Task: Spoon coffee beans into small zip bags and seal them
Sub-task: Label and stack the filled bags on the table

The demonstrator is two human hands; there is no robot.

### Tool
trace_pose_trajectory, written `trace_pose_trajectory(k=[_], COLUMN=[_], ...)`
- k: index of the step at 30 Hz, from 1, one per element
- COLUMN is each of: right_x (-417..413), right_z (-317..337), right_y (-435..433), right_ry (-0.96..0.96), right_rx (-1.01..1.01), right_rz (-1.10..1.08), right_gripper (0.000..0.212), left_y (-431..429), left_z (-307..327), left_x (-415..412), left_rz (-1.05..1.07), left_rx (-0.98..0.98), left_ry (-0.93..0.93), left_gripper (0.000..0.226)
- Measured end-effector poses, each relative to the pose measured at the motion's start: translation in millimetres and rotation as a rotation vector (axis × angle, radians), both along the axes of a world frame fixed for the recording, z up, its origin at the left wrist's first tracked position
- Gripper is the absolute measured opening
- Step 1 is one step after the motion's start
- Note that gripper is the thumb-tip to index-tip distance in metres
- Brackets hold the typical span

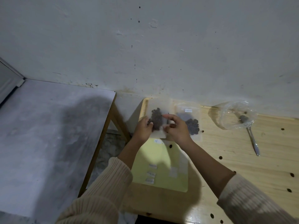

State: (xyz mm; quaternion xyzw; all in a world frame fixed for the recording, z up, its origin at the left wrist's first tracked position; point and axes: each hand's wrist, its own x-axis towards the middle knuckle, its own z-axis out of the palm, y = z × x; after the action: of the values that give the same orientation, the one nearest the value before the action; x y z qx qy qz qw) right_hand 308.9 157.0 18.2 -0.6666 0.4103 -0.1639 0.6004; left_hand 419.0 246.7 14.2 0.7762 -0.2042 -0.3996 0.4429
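Stained white wall (161, 46) behind holed wood table (242, 159), grey-topped table (48, 126) on L.

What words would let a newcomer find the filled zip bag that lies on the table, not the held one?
Find the pale wooden table with dark holes and follow it to the wall. Just right of the right hand, a clear zip bag of dark beans lies flat on the wood. Unlike the held bag, it shows a small white label.
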Motion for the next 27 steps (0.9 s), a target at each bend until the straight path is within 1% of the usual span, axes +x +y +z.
trace_pose_trajectory(k=[3, 4, 6, 8, 9, 11, 14, 15, 17, 18, 20, 22, 24, 27], right_x=[-9, -13, -19, -25, -28, -34, -42, -45, -52, -55, -59, -59, -56, -53], right_z=[15, 18, 20, 16, 13, 5, -9, -15, -24, -26, -30, -38, -47, -56], right_y=[9, 13, 21, 33, 39, 52, 70, 75, 84, 88, 94, 97, 98, 100], right_ry=[-0.099, -0.120, -0.135, -0.134, -0.131, -0.116, -0.085, -0.064, 0.021, 0.073, 0.162, 0.237, 0.285, 0.282], right_rx=[0.101, 0.131, 0.159, 0.187, 0.196, 0.188, 0.161, 0.125, -0.021, -0.107, -0.268, -0.436, -0.515, -0.535], right_rz=[0.053, 0.065, 0.093, 0.118, 0.132, 0.159, 0.164, 0.152, 0.149, 0.178, 0.288, 0.417, 0.480, 0.435], right_gripper=[0.042, 0.043, 0.043, 0.043, 0.043, 0.040, 0.033, 0.031, 0.027, 0.026, 0.025, 0.027, 0.027, 0.018], left_y=[13, 18, 34, 51, 60, 75, 95, 102, 114, 119, 127, 132, 135, 137], left_z=[11, 15, 11, 11, 8, 2, -4, -6, -9, -11, -14, -16, -16, -14], left_x=[7, 9, 17, 18, 20, 21, 23, 23, 22, 22, 21, 21, 22, 22], left_rz=[0.095, 0.092, 0.082, 0.127, 0.115, 0.026, 0.000, 0.013, 0.007, -0.005, -0.018, -0.021, -0.010, 0.008], left_rx=[-0.104, -0.131, -0.173, -0.202, -0.231, -0.261, -0.270, -0.273, -0.276, -0.271, -0.266, -0.266, -0.266, -0.264], left_ry=[0.038, 0.048, 0.056, 0.134, 0.151, 0.130, 0.174, 0.189, 0.235, 0.243, 0.229, 0.218, 0.213, 0.201], left_gripper=[0.047, 0.050, 0.053, 0.056, 0.056, 0.059, 0.078, 0.081, 0.085, 0.081, 0.066, 0.060, 0.059, 0.055])
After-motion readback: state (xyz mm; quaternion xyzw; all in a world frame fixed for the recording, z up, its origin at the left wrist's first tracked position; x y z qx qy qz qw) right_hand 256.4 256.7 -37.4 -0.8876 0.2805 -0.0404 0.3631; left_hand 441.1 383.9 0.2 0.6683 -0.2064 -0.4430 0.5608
